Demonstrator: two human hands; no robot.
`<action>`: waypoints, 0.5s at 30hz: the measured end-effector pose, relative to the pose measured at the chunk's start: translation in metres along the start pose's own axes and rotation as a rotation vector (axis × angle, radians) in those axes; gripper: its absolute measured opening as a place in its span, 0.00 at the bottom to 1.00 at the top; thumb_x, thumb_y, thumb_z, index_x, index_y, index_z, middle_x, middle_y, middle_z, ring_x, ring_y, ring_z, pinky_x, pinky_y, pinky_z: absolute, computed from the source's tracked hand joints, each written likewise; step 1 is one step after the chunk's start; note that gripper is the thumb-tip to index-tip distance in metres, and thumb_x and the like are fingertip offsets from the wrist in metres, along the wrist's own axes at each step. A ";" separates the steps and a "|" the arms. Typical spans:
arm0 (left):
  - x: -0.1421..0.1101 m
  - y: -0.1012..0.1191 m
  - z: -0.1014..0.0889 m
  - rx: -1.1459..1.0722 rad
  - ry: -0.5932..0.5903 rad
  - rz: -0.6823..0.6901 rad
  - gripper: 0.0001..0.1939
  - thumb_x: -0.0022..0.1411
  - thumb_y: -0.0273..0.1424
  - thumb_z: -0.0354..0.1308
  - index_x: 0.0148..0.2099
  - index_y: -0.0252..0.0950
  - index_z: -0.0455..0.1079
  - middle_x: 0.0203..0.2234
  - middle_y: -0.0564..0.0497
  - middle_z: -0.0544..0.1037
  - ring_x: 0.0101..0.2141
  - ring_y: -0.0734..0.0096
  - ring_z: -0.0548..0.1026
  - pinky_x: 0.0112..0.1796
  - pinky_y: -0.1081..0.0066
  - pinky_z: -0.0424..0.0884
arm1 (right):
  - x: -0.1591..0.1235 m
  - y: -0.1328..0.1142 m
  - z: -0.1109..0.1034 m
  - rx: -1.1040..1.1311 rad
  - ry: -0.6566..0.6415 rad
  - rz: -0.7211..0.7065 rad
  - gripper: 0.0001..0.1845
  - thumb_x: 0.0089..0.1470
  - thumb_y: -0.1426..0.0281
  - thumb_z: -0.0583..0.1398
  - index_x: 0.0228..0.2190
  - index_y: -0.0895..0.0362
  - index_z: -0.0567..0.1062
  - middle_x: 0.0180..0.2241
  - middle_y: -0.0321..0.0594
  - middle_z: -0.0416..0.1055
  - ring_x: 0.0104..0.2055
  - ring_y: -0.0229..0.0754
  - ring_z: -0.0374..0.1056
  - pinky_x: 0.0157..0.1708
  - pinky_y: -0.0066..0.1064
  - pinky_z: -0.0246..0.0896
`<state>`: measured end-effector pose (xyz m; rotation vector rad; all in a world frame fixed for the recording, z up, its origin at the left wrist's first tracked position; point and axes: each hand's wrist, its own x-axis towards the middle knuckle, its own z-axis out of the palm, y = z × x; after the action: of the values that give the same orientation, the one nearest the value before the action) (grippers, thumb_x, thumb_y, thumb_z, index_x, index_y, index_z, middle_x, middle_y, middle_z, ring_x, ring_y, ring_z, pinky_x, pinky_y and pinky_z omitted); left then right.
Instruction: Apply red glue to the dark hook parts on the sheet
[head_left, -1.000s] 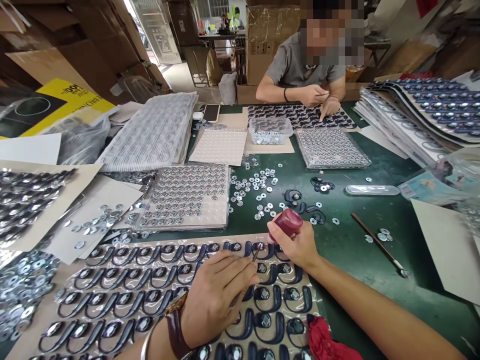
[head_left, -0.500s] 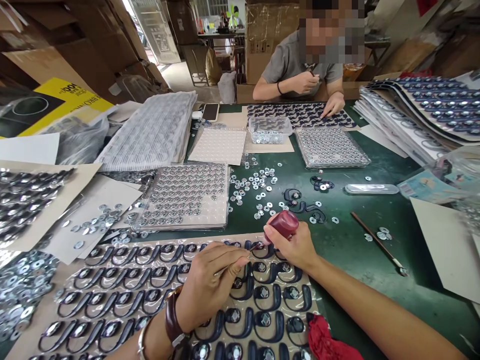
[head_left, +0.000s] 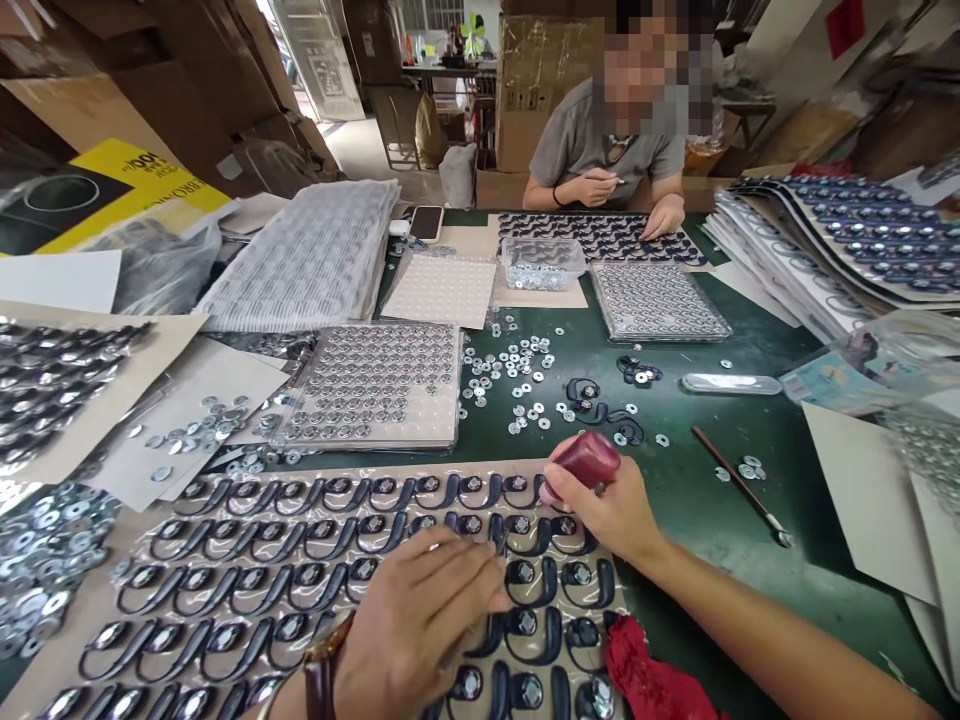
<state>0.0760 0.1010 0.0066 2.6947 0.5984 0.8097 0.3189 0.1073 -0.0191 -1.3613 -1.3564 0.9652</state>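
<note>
My right hand (head_left: pixel 619 510) is closed around a tool with a thick, dark red handle (head_left: pixel 586 468). Its working end points down at the sheet's upper right part and is mostly hidden, so I cannot tell its exact kind. Below my hands lies a card sheet (head_left: pixel 442 470) under clear film, carrying rows of dark blue hook-shaped pieces (head_left: pixel 529 640), each with a round metallic part. My left hand (head_left: pixel 431 610), palm down with fingers stretched out, hovers over or rests on the middle rows. Nothing shows in it, and it covers several pieces.
Loose metal washers (head_left: pixel 525 360) lie scattered on the green table (head_left: pixel 675 480). A tray of round discs (head_left: pixel 375 380) stands behind the sheet. At right are a thin brown stick (head_left: pixel 739 485) and a red cloth (head_left: pixel 652 665). Across the table another person (head_left: pixel 622 150) works over a similar sheet.
My left hand has drawn back toward me from the tool's tip, its pinched fingers now stretched out. My right hand has shifted slightly right and down with the tool.
</note>
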 end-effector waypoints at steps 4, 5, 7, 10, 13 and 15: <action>-0.003 0.009 0.004 0.076 -0.049 0.073 0.14 0.63 0.21 0.49 0.49 0.27 0.70 0.43 0.42 0.78 0.41 0.65 0.77 0.45 0.63 0.74 | -0.011 0.011 0.009 0.047 0.072 -0.039 0.08 0.54 0.65 0.62 0.32 0.56 0.72 0.21 0.35 0.75 0.18 0.38 0.69 0.20 0.27 0.65; -0.002 0.009 0.005 0.083 -0.054 0.077 0.14 0.63 0.21 0.49 0.49 0.27 0.70 0.43 0.42 0.78 0.41 0.65 0.78 0.44 0.63 0.74 | -0.012 0.013 0.011 0.062 0.070 -0.045 0.07 0.54 0.65 0.62 0.33 0.56 0.72 0.21 0.35 0.75 0.19 0.38 0.69 0.21 0.27 0.66; -0.001 0.009 0.007 0.105 -0.053 0.096 0.14 0.65 0.23 0.48 0.49 0.28 0.70 0.42 0.43 0.79 0.40 0.65 0.78 0.45 0.63 0.74 | -0.013 0.015 0.012 0.076 0.040 -0.061 0.07 0.53 0.66 0.62 0.34 0.55 0.71 0.22 0.34 0.75 0.20 0.38 0.71 0.23 0.27 0.67; 0.000 0.013 0.008 0.174 -0.036 0.134 0.13 0.67 0.25 0.47 0.47 0.27 0.72 0.40 0.44 0.79 0.41 0.64 0.77 0.46 0.64 0.73 | -0.013 0.017 0.012 0.062 -0.019 -0.073 0.08 0.52 0.66 0.63 0.35 0.56 0.72 0.24 0.37 0.76 0.24 0.41 0.73 0.28 0.30 0.69; 0.000 0.021 0.010 0.282 -0.061 0.213 0.15 0.67 0.24 0.45 0.45 0.25 0.72 0.39 0.41 0.79 0.41 0.62 0.77 0.46 0.63 0.73 | -0.013 0.019 0.012 0.017 -0.064 -0.075 0.10 0.52 0.66 0.63 0.35 0.56 0.72 0.26 0.38 0.76 0.26 0.43 0.73 0.29 0.32 0.69; -0.001 0.026 0.012 0.347 -0.073 0.251 0.15 0.67 0.22 0.45 0.45 0.25 0.73 0.39 0.40 0.79 0.41 0.61 0.78 0.46 0.63 0.73 | -0.012 0.019 0.013 -0.015 -0.071 -0.095 0.09 0.51 0.66 0.63 0.35 0.56 0.72 0.27 0.38 0.75 0.26 0.42 0.72 0.29 0.31 0.68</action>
<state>0.0903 0.0767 0.0058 3.1499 0.4204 0.7169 0.3102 0.0974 -0.0414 -1.2720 -1.4707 0.9491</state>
